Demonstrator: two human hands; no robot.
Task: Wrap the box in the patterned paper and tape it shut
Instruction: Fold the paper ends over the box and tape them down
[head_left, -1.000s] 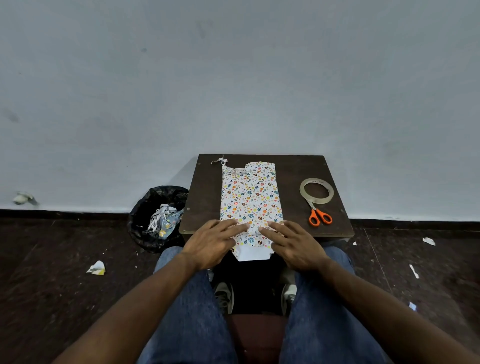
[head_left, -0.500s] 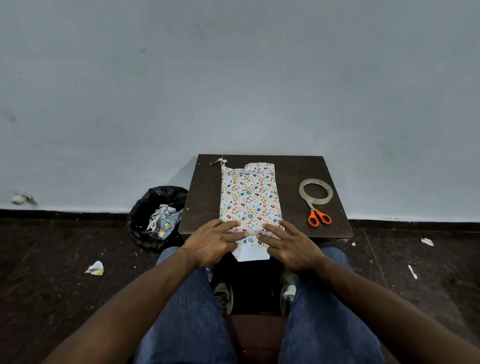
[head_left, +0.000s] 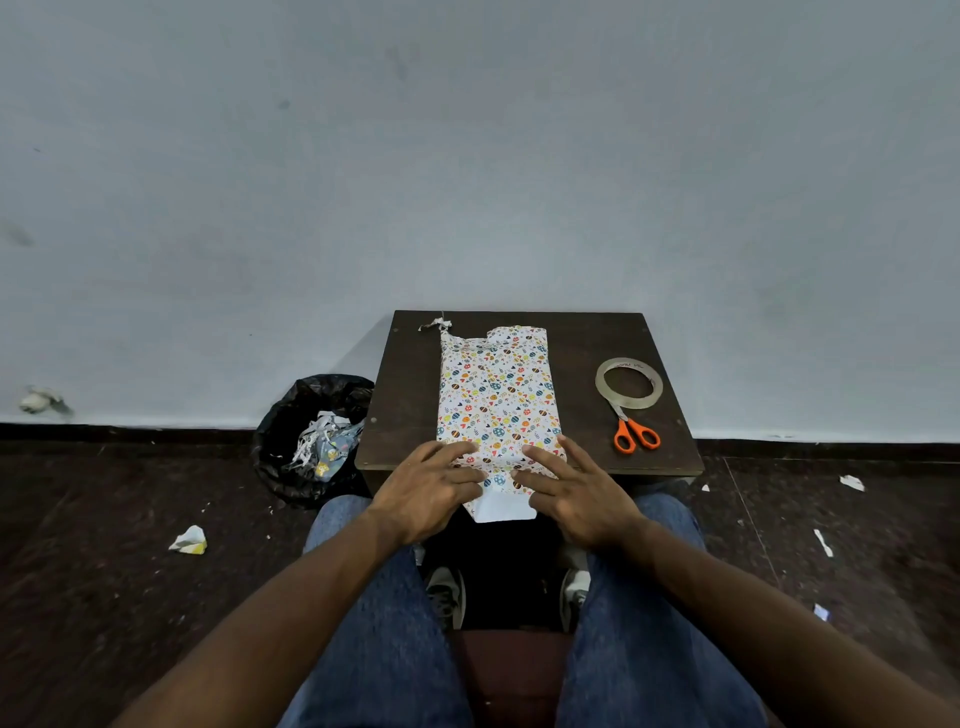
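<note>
At the near edge of the small dark worktop (head_left: 405, 415) the box (head_left: 496, 395) lies lengthwise, already sheathed in the patterned paper (head_left: 498, 374), its near end overhanging the edge toward the knees. Both hands work that end: the left hand (head_left: 428, 488) and right hand (head_left: 576, 493) lie on it with fingers straight and spread, pressing the paper flat — neither grip curls round anything. To do this step well, I judge, the side flaps should be creased hard against the box corners so the white underside flap (head_left: 501, 506) folds up crisp, then one hand pins it while the other fetches tape. Paper looks thin and matte, printed with small coloured shapes, ragged at the far end. Clear tape roll (head_left: 628, 382) and orange-handled scissors (head_left: 634, 431) lie touching, well to the right — within reach, by the look of it
</note>
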